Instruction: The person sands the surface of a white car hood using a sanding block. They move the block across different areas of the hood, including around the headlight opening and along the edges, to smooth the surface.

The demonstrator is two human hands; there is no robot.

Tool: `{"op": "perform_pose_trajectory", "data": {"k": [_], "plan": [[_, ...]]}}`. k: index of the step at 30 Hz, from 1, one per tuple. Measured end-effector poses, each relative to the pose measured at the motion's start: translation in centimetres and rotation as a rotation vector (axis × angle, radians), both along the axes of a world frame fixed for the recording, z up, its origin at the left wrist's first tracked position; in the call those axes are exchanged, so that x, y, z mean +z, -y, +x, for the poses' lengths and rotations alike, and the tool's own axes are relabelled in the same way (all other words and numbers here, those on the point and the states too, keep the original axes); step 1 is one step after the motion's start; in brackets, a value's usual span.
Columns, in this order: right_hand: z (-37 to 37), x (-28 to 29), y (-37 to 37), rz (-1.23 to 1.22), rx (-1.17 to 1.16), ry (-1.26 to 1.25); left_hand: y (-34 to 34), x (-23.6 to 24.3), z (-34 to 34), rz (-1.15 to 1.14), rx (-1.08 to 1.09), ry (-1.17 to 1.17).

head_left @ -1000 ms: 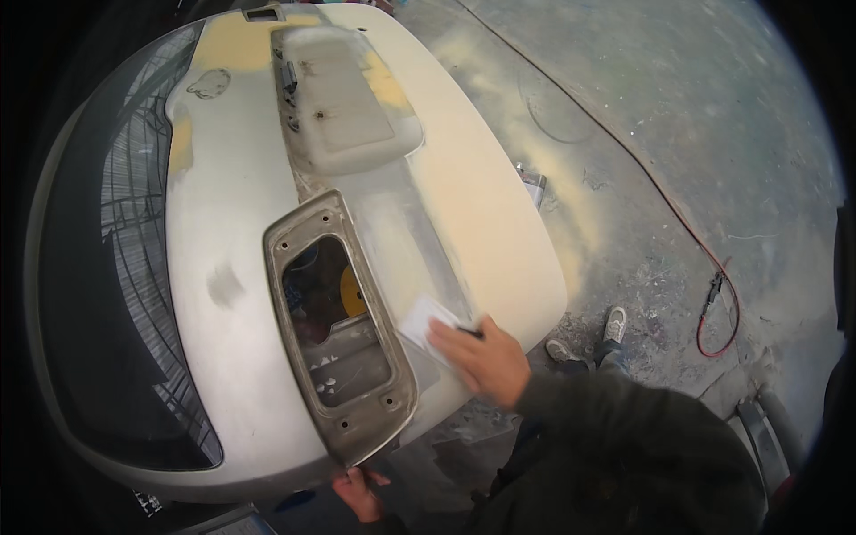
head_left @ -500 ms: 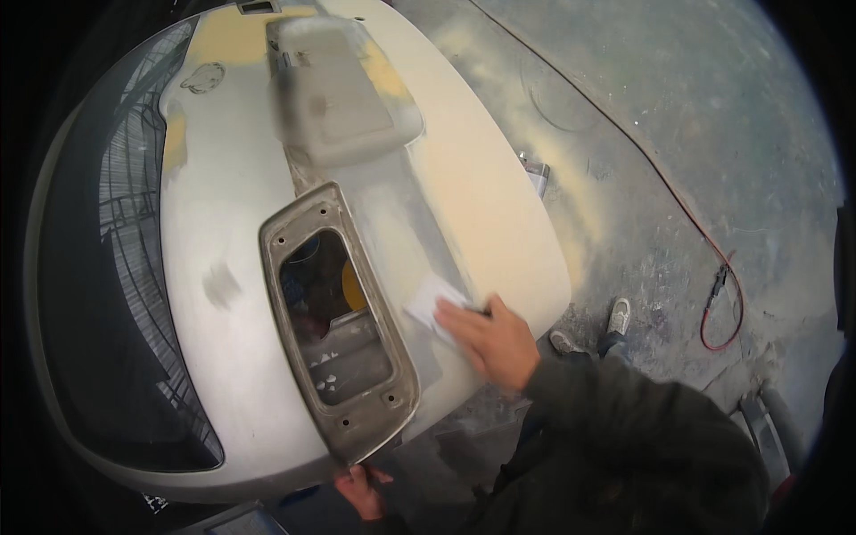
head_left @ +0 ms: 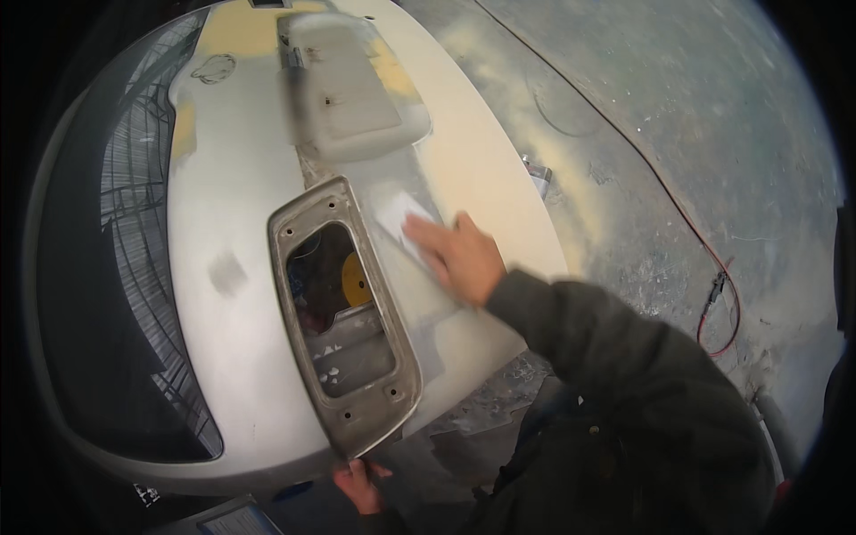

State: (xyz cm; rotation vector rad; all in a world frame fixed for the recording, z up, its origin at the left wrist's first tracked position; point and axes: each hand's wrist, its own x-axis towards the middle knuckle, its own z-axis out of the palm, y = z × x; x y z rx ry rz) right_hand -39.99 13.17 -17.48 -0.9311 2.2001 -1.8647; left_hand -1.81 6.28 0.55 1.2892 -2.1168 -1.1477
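A white car tailgate (head_left: 241, 357) lies before me, with grey and cream patches on its surface. My right hand (head_left: 464, 254) presses a white folded sheet (head_left: 394, 212) flat against the grey patch beside the lamp opening (head_left: 406, 357); hand and sheet are slightly blurred, and whether the sheet is paper or cloth I cannot tell. At the near edge, my left hand (head_left: 359, 489) grips the tailgate's rim just below that opening. Its fingertips are partly hidden under the rim.
Dark window glass (head_left: 80, 339) fills the tailgate's left side. A recessed grey area (head_left: 357, 98) lies farther up. On the floor to the right are a red-brown hose (head_left: 655, 169) with a dark fitting (head_left: 716, 290) and a small metal can (head_left: 538, 176). A yellow disc (head_left: 355, 281) shows through the opening.
My right hand has slid the white sheet away from me and a little left along the grey patch. The left hand stays at the rim. Shoes visible earlier are now covered by my sleeve.
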Motion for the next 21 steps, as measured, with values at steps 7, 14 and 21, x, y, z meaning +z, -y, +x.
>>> {"op": "perform_pose_trajectory", "data": {"k": [7,14,21], "plan": [[8.2,-0.4,-3.4,0.052,0.004,-0.016,0.8,-0.6,0.0,0.01,-0.005,-0.004],[9.4,-1.2,-17.5,0.151,0.048,0.196,-2.6,6.4,-2.8,-0.33,-0.711,1.063],[6.6,-1.7,-25.3,0.136,-0.154,0.166,-3.6,-1.1,-20.8,-0.859,-1.167,0.879]]}}
